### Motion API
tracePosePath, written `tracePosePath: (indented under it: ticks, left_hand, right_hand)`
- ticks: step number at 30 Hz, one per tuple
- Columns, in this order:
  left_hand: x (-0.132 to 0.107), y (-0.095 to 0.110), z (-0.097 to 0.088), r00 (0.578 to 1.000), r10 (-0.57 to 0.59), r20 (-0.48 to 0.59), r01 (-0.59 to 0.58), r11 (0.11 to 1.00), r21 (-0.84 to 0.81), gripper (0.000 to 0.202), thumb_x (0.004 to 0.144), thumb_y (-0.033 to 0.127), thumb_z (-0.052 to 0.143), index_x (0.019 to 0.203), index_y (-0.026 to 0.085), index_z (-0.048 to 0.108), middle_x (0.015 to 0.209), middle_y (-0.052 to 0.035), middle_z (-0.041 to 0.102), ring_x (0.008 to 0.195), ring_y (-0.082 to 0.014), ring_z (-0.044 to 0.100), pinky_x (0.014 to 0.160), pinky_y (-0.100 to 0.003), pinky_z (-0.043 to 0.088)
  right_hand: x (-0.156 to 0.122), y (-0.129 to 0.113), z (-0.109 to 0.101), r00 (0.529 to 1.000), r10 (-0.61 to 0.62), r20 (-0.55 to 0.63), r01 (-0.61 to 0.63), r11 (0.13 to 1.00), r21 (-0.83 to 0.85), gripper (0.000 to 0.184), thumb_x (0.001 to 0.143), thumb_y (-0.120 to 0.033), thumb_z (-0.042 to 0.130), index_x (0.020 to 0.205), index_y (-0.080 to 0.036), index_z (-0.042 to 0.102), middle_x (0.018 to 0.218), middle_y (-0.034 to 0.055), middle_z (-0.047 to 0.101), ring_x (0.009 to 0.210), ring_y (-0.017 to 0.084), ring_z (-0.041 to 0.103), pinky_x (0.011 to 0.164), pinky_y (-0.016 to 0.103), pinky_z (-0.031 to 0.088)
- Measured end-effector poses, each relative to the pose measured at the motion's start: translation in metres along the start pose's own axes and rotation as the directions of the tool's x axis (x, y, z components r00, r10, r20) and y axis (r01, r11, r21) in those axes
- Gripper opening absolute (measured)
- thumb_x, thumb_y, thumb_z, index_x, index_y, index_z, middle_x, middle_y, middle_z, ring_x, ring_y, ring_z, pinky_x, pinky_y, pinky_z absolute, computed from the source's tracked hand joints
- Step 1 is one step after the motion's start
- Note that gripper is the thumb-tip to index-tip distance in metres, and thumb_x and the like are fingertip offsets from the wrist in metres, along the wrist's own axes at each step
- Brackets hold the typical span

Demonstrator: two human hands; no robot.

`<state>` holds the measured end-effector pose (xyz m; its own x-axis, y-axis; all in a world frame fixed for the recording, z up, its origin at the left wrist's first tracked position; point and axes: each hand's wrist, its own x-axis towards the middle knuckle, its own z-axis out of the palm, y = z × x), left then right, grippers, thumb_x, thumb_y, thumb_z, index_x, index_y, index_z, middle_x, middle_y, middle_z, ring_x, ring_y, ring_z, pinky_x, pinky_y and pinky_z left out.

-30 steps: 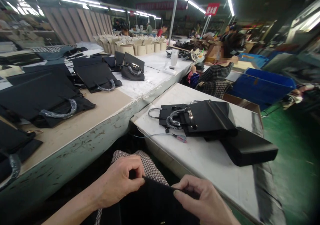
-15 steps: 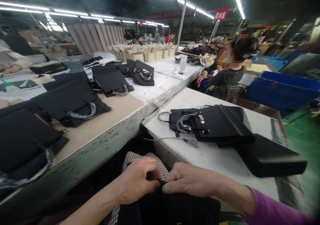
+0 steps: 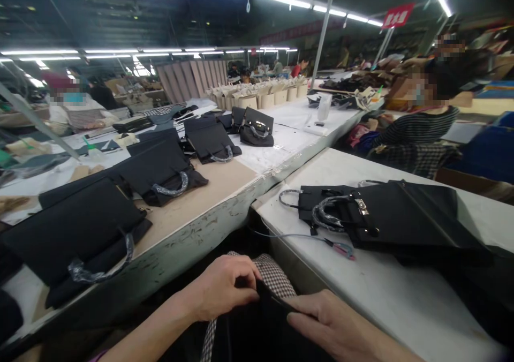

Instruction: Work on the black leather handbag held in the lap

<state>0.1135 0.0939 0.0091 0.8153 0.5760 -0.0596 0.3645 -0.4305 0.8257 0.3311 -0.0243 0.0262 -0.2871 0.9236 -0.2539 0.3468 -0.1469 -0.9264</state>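
Observation:
Low in front of me, a black handbag (image 3: 257, 330) rests over my lap, its lower part cut off by the frame. My left hand (image 3: 225, 287) is closed, pinching the bag's upper edge between thumb and fingers. Further right along that same edge, my right hand (image 3: 321, 314) grips it with the thumb on the near side. Checked cloth (image 3: 275, 273) shows behind the bag. On the white table to the right lies another black handbag (image 3: 401, 212) with plastic-wrapped handles and a metal clasp. A small pink-handled tool (image 3: 341, 249) on a thin cord lies near it.
Several black bags, one of them (image 3: 84, 233) close by, lie along the left bench (image 3: 225, 190). Cream bags (image 3: 244, 100) stand in rows farther back. A person in a striped top (image 3: 421, 129) sits at the right; another person (image 3: 80, 110) is across the bench.
My right hand has slid right along the bag's edge, away from my left hand, which keeps its pinch. The view has turned left, bringing another person across the bench into sight.

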Motion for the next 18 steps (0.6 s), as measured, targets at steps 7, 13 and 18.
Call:
tracePosePath:
  ticks: [7,13,18]
  left_hand:
    - [0.006,0.004,0.012,0.998,-0.030,-0.049,0.022,0.988,-0.154,0.018,0.076,0.007,0.072,0.064,0.016,0.061,0.094,-0.0005,0.072,0.087,-0.0145,0.064,0.083,-0.024,0.044]
    - [0.007,0.007,0.018,0.995,-0.026,-0.093,0.015,0.993,-0.120,0.021,0.075,0.008,0.070,0.062,0.016,0.057,0.082,-0.0002,0.070,0.080,-0.0145,0.063,0.078,-0.025,0.044]
    - [0.005,0.010,0.020,0.994,-0.032,-0.107,0.021,0.995,-0.100,0.021,0.075,0.007,0.069,0.061,0.017,0.056,0.081,0.0006,0.070,0.081,-0.0146,0.062,0.079,-0.026,0.043]
  right_hand:
    - [-0.008,-0.005,-0.004,1.000,0.022,-0.001,-0.021,0.988,0.150,0.029,0.089,-0.029,0.051,0.071,-0.018,0.071,0.068,-0.0034,0.064,0.066,0.016,0.056,0.063,0.021,0.046]
    - [-0.011,-0.005,-0.003,0.999,0.047,-0.022,-0.044,0.990,0.137,0.029,0.090,-0.033,0.054,0.073,-0.018,0.072,0.063,-0.0035,0.063,0.068,0.017,0.059,0.064,0.021,0.047]
    - [-0.014,-0.006,-0.001,0.999,0.038,-0.029,-0.036,0.998,0.060,0.031,0.093,-0.034,0.051,0.077,-0.019,0.073,0.066,-0.0034,0.064,0.065,0.016,0.058,0.063,0.021,0.046]
